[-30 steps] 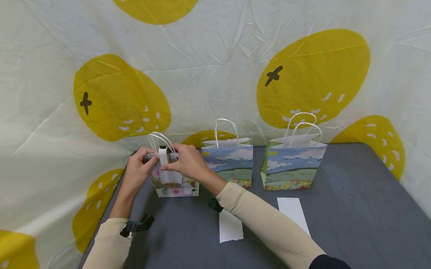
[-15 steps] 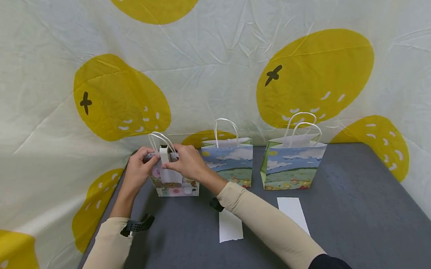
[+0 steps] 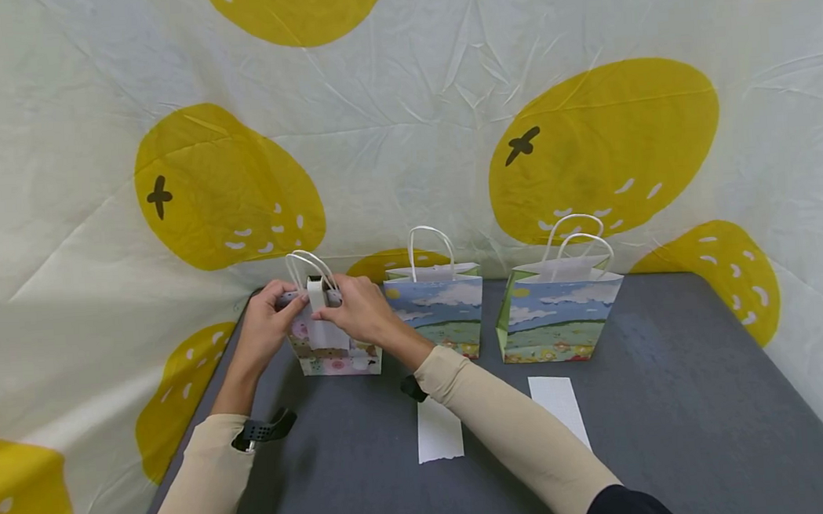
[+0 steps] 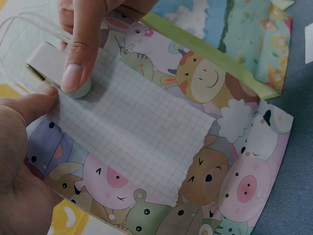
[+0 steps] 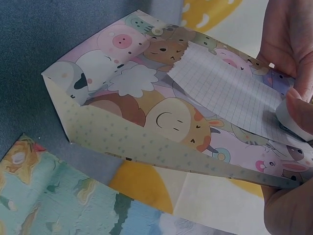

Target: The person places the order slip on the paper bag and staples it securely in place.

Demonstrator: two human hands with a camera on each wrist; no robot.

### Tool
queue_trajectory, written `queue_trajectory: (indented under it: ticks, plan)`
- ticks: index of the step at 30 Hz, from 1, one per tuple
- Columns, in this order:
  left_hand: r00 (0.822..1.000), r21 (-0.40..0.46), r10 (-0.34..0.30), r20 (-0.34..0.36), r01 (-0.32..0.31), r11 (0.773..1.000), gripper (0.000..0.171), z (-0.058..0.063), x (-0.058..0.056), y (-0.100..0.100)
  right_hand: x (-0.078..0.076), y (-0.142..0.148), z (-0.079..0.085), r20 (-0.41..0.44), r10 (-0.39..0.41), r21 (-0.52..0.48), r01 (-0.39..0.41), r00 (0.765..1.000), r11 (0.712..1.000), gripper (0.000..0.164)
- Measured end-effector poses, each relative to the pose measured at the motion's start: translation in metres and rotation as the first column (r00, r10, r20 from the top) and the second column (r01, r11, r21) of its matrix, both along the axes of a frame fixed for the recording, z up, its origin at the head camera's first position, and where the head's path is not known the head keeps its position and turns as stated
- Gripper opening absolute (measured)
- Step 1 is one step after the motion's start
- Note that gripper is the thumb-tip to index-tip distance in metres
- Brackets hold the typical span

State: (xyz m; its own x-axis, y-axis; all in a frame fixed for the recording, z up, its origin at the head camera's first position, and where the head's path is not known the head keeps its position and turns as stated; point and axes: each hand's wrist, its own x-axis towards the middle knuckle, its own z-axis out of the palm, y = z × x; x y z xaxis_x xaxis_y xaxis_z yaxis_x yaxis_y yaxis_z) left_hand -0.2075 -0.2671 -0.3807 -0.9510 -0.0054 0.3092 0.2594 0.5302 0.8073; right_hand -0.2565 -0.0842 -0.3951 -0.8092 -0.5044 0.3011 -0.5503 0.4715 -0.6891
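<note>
One animal bag [image 3: 340, 365] upright on left of table [image 3: 353, 465], left hand [image 3: 263, 325] pinching its rim, right hand [image 3: 361, 307] gripping white tool [image 3: 316, 296] over rim and squared paper [image 3: 328, 337], landscape bag [image 3: 434, 310] beside.

A creased whitish sheet [image 3: 400, 77], apparently cloth, printed with large yellow shapes [image 3: 603, 151], hangs behind and on both sides of a dark grey counter [image 3: 676, 414] with soft shadows [image 3: 265, 494] at its left.

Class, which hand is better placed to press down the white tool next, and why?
Probably the right hand: its thumb lies on the white tool, while the left hand pinches the animal-print bag beside it.
</note>
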Motion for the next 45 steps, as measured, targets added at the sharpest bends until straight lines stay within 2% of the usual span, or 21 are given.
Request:
queue_trajectory:
  ticks: [11,15,20,26,31,35,39,45]
  plan:
    - [0.999,-0.024,-0.011,-0.03,0.01,1.0,0.017,0.003,0.002,0.003,0.0,-0.001,0.0,-0.024,-0.023,0.054,0.024,0.999,0.998,0.041]
    - [1.0,-0.027,-0.003,-0.03,0.002,1.0,0.016,0.003,0.002,0.002,-0.001,0.001,0.002,0.001,0.008,0.046,-0.008,1.0,0.999,0.044]
    - [0.999,-0.025,-0.001,-0.038,0.0,1.0,0.016,0.003,0.002,0.001,-0.004,0.006,0.008,0.065,0.067,-0.045,-0.064,0.996,0.997,0.047]
    - [0.999,-0.013,-0.019,-0.047,0.018,1.0,0.015,0.004,0.002,0.003,-0.006,0.009,0.017,0.098,0.083,-0.14,-0.069,0.992,0.988,0.048]
    - [0.998,-0.016,-0.012,-0.062,0.011,1.0,0.016,-0.002,-0.004,0.001,-0.008,0.012,0.026,0.036,0.072,-0.177,-0.064,0.997,0.982,0.064]
    - [0.997,-0.011,-0.003,-0.073,0.002,1.0,0.015,-0.016,-0.015,-0.007,-0.01,0.014,0.03,-0.061,0.075,-0.17,-0.084,0.995,0.982,0.072]
    - [0.997,-0.007,-0.004,-0.077,0.003,1.0,0.016,-0.027,-0.023,-0.015,-0.009,0.016,0.034,-0.091,0.075,-0.18,-0.09,0.993,0.979,0.057]
    - [0.996,0.002,-0.03,-0.086,0.03,1.0,0.019,-0.029,-0.024,-0.017,-0.004,0.019,0.04,-0.105,0.01,-0.166,-0.028,0.994,0.986,0.041]
